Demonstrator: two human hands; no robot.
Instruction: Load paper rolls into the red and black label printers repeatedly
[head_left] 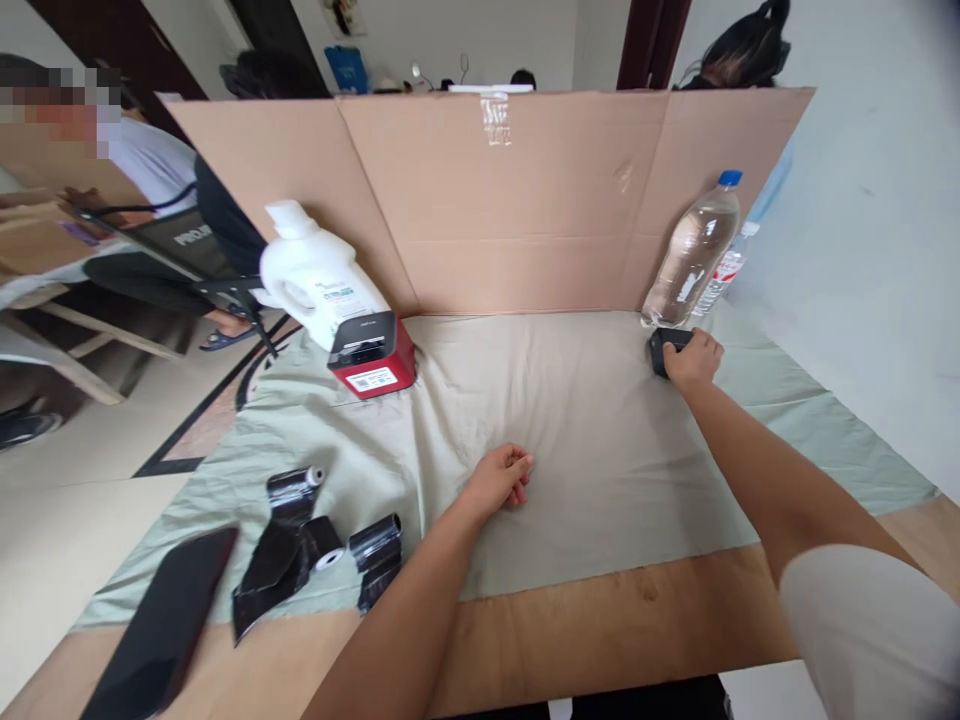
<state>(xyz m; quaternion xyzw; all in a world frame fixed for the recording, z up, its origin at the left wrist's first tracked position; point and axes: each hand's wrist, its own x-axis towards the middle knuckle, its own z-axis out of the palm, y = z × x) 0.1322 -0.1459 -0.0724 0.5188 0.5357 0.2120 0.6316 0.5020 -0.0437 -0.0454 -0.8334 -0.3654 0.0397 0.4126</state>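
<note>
Right hand [694,360] on black box [664,348] (crosswise) —

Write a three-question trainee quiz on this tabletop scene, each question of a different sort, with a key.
1. True or false: the right hand rests on the small black box-shaped object at the foot of the clear plastic water bottle with a blue cap.
2. What does the left hand rest on? A) the pale green cloth B) the red and black box-shaped device C) the rolls of black plastic bags
3. Fill in: the white plastic jug stands just behind the red and black ____.

Key: 1 true; 2 A; 3 device.
</note>
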